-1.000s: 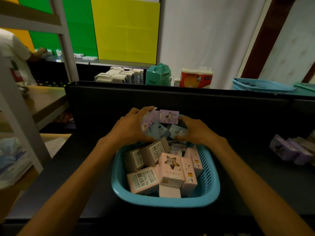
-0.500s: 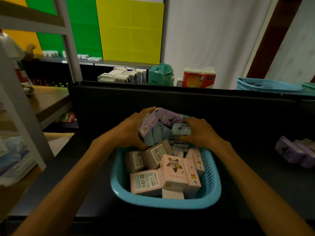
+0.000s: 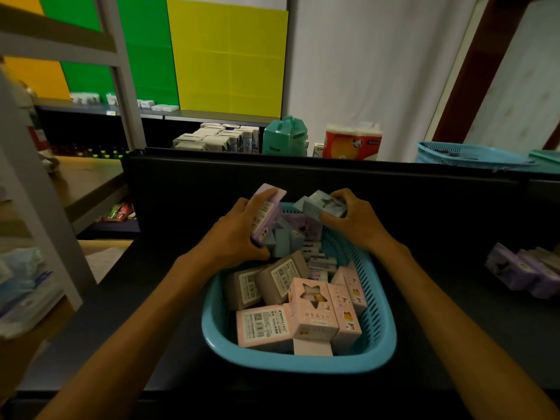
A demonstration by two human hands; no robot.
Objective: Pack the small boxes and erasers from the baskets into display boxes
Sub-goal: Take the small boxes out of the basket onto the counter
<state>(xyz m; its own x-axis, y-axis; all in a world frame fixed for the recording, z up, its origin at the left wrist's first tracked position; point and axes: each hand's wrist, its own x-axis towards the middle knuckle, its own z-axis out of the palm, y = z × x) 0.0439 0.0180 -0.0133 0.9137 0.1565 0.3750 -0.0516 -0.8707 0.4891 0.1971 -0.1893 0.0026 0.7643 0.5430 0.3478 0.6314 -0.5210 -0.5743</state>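
Observation:
A blue plastic basket (image 3: pixel 378 322) sits on the dark counter in front of me, filled with several small boxes: pink ones (image 3: pixel 315 313) at the front, grey-brown ones (image 3: pixel 272 280) in the middle, blue and purple ones at the back. My left hand (image 3: pixel 233 234) grips a purple box (image 3: pixel 268 212), tilted up over the basket's far left rim. My right hand (image 3: pixel 356 221) holds a light blue box (image 3: pixel 322 204) lifted above the far rim. Small blue erasers or boxes (image 3: pixel 281 237) lie between my hands.
Purple boxes (image 3: pixel 521 271) lie on the counter at the right. A black partition (image 3: pixel 303 174) rises behind the basket. Beyond it stand white cartons (image 3: pixel 218 139), a teal container (image 3: pixel 285 137), a red-and-white pack (image 3: pixel 353 142) and another blue basket (image 3: pixel 466 154). A grey shelf frame (image 3: pixel 45 189) stands left.
Both hands have risen from the pile at the basket's back and drawn apart, the left lifting a purple box and the right lifting a light blue one.

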